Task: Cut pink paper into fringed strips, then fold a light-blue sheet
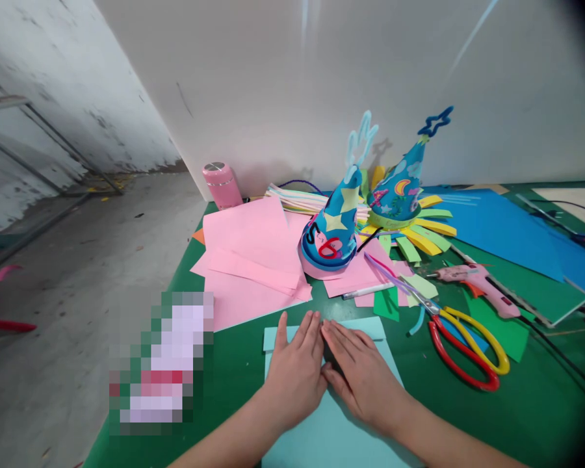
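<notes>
A light blue sheet of paper (pixel 338 435) lies on the green table in front of me, its far edge folded over into a narrow strip. My left hand (pixel 296 364) rests flat on the paper, with its fingertips on the folded strip and the thumb side toward the middle. Beside it, my right hand (pixel 361 377) also presses down, fingers stretched toward the same fold. The two hands nearly meet at the fingertips and thumbs. Neither one grips anything; part of the fold is hidden beneath them.
Scissors (pixel 436 312) with red and yellow handles and a pink glue gun (pixel 482 283) lie to the right. Two decorated cone hats (pixel 336 221) stand behind, near pink paper (pixel 248 227), blue sheets (pixel 507 227) and a pink bottle (pixel 223 185). The table's left edge drops to the floor.
</notes>
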A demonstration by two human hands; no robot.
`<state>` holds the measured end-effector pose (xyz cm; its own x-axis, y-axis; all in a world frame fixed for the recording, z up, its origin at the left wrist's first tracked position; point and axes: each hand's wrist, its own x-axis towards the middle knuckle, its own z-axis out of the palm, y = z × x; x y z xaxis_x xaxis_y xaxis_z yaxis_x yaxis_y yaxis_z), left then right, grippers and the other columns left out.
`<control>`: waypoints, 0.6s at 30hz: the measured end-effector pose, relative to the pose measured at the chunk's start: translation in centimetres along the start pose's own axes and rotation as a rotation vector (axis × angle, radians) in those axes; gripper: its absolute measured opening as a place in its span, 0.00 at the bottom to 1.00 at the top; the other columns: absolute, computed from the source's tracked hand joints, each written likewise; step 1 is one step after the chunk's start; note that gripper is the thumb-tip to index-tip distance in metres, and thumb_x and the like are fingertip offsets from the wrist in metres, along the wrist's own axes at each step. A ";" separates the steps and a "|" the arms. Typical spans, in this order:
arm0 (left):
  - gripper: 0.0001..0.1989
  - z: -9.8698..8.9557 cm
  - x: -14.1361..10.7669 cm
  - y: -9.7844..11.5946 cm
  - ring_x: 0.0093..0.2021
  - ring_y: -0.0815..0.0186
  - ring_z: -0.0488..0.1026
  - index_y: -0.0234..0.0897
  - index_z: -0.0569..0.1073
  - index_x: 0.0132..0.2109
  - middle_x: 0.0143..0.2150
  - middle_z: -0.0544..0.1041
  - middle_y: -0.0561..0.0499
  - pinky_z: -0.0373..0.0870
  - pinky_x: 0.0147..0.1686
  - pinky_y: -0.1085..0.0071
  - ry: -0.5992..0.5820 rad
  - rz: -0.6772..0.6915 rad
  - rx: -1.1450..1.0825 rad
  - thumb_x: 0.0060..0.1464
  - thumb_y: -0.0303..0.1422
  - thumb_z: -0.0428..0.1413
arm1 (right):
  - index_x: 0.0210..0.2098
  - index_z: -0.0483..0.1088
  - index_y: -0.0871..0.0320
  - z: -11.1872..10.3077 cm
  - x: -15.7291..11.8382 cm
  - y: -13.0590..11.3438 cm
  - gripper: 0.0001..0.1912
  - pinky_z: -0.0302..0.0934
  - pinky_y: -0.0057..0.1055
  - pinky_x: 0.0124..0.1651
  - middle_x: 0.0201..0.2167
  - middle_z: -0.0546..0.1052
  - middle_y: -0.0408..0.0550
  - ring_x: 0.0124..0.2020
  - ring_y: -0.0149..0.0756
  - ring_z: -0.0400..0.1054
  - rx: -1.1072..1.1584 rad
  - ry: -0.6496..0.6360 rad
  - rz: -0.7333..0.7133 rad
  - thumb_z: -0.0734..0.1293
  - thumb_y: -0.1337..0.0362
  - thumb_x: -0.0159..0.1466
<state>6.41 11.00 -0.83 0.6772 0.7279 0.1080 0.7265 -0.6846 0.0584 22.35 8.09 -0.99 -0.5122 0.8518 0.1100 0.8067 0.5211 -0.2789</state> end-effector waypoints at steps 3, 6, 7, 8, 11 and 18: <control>0.25 -0.1 0.0 0.0 0.60 0.57 0.47 0.32 0.58 0.57 0.59 0.58 0.41 0.26 0.56 0.49 0.012 -0.007 -0.001 0.55 0.39 0.41 | 0.58 0.46 0.68 0.1 -0.1 0.0 0.27 0.51 0.43 0.54 0.59 0.54 0.55 0.59 0.42 0.46 -0.010 0.010 0.002 0.54 0.62 0.62; 0.25 -0.2 -0.1 0.0 0.60 0.56 0.49 0.32 0.60 0.56 0.58 0.59 0.40 0.27 0.56 0.49 0.040 -0.035 0.005 0.55 0.41 0.41 | 0.58 0.47 0.68 0.1 -0.1 0.0 0.27 0.51 0.43 0.54 0.58 0.56 0.55 0.59 0.42 0.47 -0.017 0.030 -0.002 0.54 0.62 0.62; 0.25 -0.2 -0.2 -0.1 0.59 0.56 0.50 0.32 0.61 0.55 0.58 0.60 0.40 0.28 0.56 0.49 0.052 -0.050 0.008 0.55 0.42 0.40 | 0.58 0.47 0.68 0.0 -0.1 -0.1 0.27 0.52 0.43 0.53 0.58 0.56 0.55 0.58 0.42 0.47 -0.018 0.033 -0.004 0.54 0.62 0.62; 0.25 -0.3 -0.4 -0.2 0.59 0.56 0.51 0.32 0.62 0.55 0.57 0.60 0.39 0.29 0.56 0.48 0.064 -0.063 0.013 0.55 0.42 0.40 | 0.58 0.47 0.68 0.0 -0.1 -0.1 0.27 0.52 0.43 0.53 0.58 0.57 0.55 0.58 0.42 0.47 -0.018 0.036 -0.005 0.54 0.62 0.62; 0.25 -0.6 -0.9 -0.6 0.58 0.56 0.54 0.31 0.64 0.53 0.56 0.62 0.39 0.30 0.56 0.48 0.094 -0.086 0.039 0.55 0.43 0.40 | 0.58 0.48 0.67 0.0 -0.1 -0.1 0.27 0.53 0.43 0.52 0.57 0.58 0.55 0.58 0.43 0.48 -0.019 0.047 -0.007 0.54 0.61 0.62; 0.24 -1.8 -2.6 -2.5 0.56 0.53 0.58 0.29 0.66 0.52 0.55 0.63 0.38 0.29 0.55 0.47 0.068 -0.101 0.103 0.56 0.41 0.40 | 0.58 0.47 0.67 0.1 -0.2 -0.1 0.27 0.52 0.43 0.52 0.57 0.58 0.55 0.58 0.43 0.48 -0.026 0.052 -0.012 0.55 0.61 0.62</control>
<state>2.60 10.77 0.53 0.5935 0.7859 0.1736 0.8008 -0.5983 -0.0290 22.34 7.83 -1.08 -0.5060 0.8470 0.1628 0.8085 0.5315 -0.2524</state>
